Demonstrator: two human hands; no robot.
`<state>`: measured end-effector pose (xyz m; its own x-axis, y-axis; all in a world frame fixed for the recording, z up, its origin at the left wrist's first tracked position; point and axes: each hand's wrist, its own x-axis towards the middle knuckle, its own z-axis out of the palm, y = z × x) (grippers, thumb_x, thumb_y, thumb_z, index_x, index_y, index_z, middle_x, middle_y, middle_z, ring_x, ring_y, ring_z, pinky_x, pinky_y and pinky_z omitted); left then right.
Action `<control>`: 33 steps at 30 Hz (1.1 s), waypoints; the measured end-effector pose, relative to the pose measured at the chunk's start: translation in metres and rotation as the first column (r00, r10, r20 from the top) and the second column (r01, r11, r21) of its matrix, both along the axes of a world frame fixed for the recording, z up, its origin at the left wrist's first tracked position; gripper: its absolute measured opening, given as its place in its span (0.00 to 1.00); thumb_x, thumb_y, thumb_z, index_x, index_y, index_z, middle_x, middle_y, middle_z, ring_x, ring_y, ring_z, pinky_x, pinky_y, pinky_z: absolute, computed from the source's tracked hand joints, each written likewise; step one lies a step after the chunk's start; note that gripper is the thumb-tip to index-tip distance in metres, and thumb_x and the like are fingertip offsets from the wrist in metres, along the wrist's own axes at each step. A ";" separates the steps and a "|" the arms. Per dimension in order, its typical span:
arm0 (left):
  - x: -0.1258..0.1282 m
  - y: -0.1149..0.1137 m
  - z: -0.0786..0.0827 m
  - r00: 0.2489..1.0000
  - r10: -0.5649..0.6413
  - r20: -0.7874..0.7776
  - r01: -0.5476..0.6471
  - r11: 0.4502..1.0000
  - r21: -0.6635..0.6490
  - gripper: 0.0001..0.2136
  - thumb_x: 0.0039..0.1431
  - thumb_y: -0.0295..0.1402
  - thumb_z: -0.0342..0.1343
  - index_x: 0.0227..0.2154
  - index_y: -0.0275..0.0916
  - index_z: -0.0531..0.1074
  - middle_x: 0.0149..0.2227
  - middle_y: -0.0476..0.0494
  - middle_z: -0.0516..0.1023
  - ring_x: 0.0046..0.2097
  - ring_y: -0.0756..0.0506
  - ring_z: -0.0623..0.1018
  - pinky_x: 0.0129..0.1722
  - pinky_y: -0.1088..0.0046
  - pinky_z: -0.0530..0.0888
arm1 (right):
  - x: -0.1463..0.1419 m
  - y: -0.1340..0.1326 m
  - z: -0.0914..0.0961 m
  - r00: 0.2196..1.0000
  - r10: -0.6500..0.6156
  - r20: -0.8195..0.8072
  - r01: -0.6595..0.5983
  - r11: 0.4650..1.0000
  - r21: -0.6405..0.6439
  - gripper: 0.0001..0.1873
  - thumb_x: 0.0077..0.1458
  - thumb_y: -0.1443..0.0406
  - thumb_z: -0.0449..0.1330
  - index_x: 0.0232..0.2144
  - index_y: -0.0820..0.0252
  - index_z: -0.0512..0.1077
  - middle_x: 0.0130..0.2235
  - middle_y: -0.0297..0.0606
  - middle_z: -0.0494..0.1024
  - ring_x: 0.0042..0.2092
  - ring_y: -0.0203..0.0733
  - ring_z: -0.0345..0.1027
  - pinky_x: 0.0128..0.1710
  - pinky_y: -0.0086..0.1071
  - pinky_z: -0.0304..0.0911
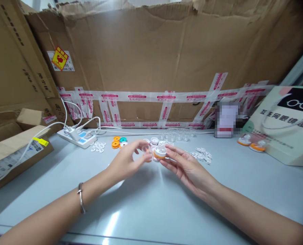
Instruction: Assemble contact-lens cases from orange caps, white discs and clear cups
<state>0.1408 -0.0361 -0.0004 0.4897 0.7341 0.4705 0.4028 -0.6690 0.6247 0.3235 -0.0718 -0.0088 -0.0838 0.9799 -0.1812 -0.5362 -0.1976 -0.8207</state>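
Above the middle of the table, my right hand [185,166] pinches a small round white part with an orange base [160,151] by its right side. Just left of it, my left hand [131,158] has thumb and fingers closed on a clear plastic cup-like piece [147,153], slightly blurred. The two pieces are close together; whether they touch I cannot tell. Behind my hands lie white round parts [154,140] and a row of clear cups [178,136]. Orange and teal rings [116,144] sit beyond my left hand.
Small white flat pieces lie in two groups, one left [98,147], one right [202,156]. A power strip [77,136] with cables stands back left. Two orange-based assembled pieces [258,146] sit by a paper bag [281,126]. A phone [226,120] leans against the large carton [141,61].
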 end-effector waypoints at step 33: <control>0.000 -0.011 0.007 0.997 -0.073 0.008 0.067 0.951 0.303 0.13 0.55 0.31 0.56 0.44 0.38 0.66 0.40 0.41 0.75 0.40 0.48 0.75 0.40 0.70 0.72 | -0.010 -0.005 -0.002 0.910 -0.022 0.415 -0.094 0.962 0.256 0.18 0.36 0.65 0.67 0.35 0.59 0.73 0.32 0.33 0.79 0.34 0.35 0.72 0.40 0.32 0.67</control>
<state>0.1408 -0.0470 0.0070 0.5235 0.5205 0.6746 0.3380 -0.8536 0.3963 0.3131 -0.0768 -0.0105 -0.0950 0.9938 0.0580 -0.1369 0.0446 -0.9896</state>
